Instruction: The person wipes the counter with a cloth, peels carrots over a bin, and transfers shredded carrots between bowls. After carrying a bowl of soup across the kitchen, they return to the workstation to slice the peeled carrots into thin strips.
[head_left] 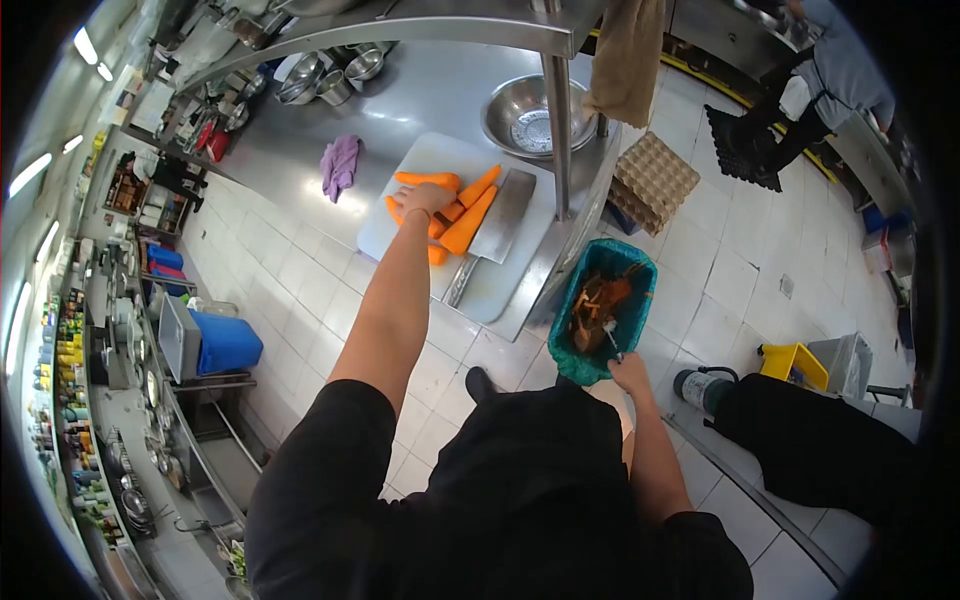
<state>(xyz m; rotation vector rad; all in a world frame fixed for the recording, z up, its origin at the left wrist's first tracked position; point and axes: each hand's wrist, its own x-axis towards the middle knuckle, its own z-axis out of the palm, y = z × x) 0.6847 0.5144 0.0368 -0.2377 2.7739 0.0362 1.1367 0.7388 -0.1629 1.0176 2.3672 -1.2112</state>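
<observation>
A person in black bends over a steel counter (420, 95) in a commercial kitchen, left hand (430, 197) down among whole orange carrots (468, 222) on a white rectangular cutting board (382, 232). At least five carrots show; the hand covers part of the pile, so neither an exact count nor the grip of its fingers can be told. One broad steel cleaver (504, 217) lies right of the carrots, its handle toward the near edge.

The right hand (629, 373) closes its fingers around one slim tool (612, 338), held over a single green-lined bin (567, 352) of orange and brown scraps (603, 300); the tool's tip is too small to make out. One crumpled purple cloth (341, 167) sits left of the board, one wide steel bowl (533, 120) at its far side, partly behind a metal post (557, 140). Brown cardboard egg trays (658, 178) are stacked to the right, number unclear. At far right stands one other person (845, 60), head cut off.
</observation>
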